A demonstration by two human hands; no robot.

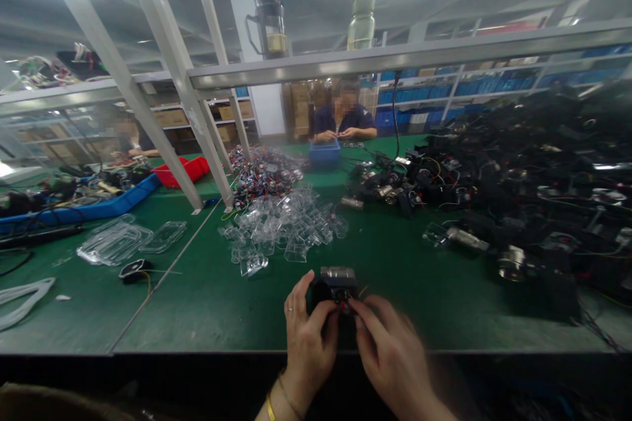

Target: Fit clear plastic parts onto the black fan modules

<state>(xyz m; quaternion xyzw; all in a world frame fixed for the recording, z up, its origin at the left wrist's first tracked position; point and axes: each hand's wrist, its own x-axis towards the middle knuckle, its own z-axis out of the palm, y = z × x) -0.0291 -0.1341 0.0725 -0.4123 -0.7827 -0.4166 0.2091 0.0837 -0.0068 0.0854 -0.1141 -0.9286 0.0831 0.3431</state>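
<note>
Close to the table's front edge lies a black device housing [323, 291] with a silvery metal cylinder [338, 272] along its far side. My left hand [310, 335] is closed around the housing's left side, its thumb on the near face. The fingertips of my right hand [392, 348] are pinched at the housing's right front, beside a small red part [344, 306]. Whether those fingertips hold the red part or a wire is hidden. A thin yellowish wire [364, 291] sticks out to the right.
Beyond my hands lies a heap of clear plastic covers [286, 223], with small wired parts [266, 171] behind it. Black assemblies [518, 177] are piled at right. A metal shelf frame [168, 46] rises at left. A co-worker [343, 115] sits opposite, near a blue bin [324, 152].
</note>
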